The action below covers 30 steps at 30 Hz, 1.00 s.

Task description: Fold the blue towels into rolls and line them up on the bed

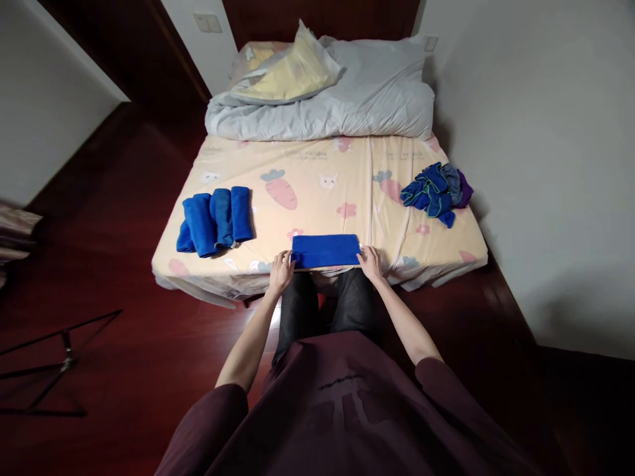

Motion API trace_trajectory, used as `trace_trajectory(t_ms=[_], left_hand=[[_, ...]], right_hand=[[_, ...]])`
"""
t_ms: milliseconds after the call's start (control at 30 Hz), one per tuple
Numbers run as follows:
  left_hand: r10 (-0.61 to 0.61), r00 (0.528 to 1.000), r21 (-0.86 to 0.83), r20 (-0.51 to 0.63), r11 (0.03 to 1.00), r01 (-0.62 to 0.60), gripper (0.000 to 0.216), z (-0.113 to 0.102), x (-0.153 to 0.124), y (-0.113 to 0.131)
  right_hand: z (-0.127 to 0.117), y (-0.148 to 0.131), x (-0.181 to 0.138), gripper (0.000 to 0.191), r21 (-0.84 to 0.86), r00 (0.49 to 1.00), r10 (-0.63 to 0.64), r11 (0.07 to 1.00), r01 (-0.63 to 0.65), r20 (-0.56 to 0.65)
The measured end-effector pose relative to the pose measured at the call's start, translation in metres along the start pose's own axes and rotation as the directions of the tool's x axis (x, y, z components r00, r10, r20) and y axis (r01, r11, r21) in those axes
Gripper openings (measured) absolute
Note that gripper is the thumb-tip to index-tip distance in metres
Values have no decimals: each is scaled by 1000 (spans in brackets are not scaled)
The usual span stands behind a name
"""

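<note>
A blue towel (325, 250), folded into a flat rectangle, lies at the near edge of the bed (317, 218). My left hand (282, 270) grips its left end with fingers curled on the cloth. My right hand (370, 262) holds its right end the same way. To the left on the sheet lie three rolled blue towels (215, 220) side by side. At the right side of the bed sits a loose heap of blue, grey and purple cloths (436, 190).
A grey duvet (347, 99) and a yellow pillow (288, 73) are piled at the head of the bed. A white wall (546, 165) runs along the bed's right side. Dark red wooden floor (99, 264) lies to the left, with a black stand (54, 363) on it.
</note>
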State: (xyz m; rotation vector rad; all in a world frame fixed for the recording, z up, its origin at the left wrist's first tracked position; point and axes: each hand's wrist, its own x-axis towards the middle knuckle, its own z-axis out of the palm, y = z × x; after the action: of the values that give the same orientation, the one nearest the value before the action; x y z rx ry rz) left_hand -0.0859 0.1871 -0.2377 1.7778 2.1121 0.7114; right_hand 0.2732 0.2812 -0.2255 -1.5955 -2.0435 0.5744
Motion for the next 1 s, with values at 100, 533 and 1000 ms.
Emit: trace_trajectory(t_ms=[100,533,1000], left_hand=[[153,986,18,68,988,-155,49,-4,-15,8],[201,947,171,252,954,-248,62,31,0,23],[130,953,246,272,949,-199,58,34,29,27]], right_hand=[[-3,-12,-22,37,-80,990,-128,988,132,60],[21,-14,-15,57,-172,916,-241,936,307,320],[34,-18,18,63,-219,947,-100,960,172,304]])
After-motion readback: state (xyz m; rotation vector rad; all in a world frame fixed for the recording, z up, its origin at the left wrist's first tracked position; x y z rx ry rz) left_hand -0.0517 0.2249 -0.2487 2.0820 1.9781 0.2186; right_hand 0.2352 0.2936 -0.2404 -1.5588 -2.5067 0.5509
